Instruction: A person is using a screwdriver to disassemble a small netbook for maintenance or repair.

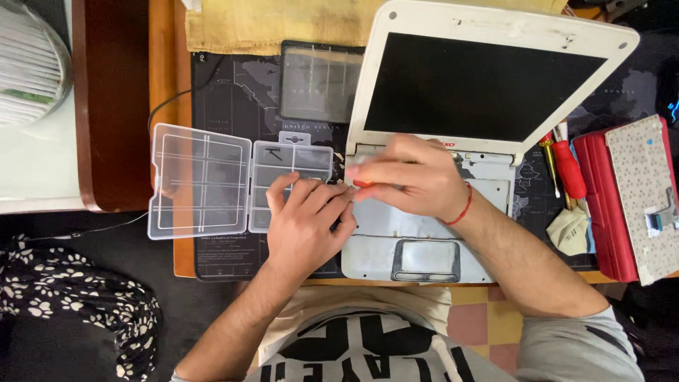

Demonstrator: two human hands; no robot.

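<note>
1. White laptop [488, 92], lid raised and screen dark, sits on a dark desk mat [233, 106]. Its keyboard is out, leaving the bare grey base tray exposed; the touchpad [426, 258] remains at the near edge.
2. Right hand [414, 177] lies over the left rear corner of the laptop base, fingers curled shut around a screwdriver [363, 183]. Only a short piece of its orange-red handle shows below the knuckles; the tip is hidden.
3. Left hand [308, 223] rests at the laptop's left edge, fingers bent and pressed together, fingertips touching the right hand's fingers at the screwdriver. Whether it pinches anything cannot be told.
4. Screwdriver position relative to grip: enclosed in the right fist, its visible end just beside the left fingertips, above the left edge of the base.
5. Clear plastic parts box [293, 170] stands open just left of the hands; the left hand covers its near right corner. Its lid [200, 180] lies folded flat further left.
6. Dark rectangular panel [320, 81] lies on the mat behind the box.
7. Right of the laptop: two red-handled screwdrivers [566, 166], a folded cloth [569, 230], and a red case [601, 205] bearing the removed keyboard [645, 191], face down.
8. A red thread band [463, 206] circles the right wrist.
</note>
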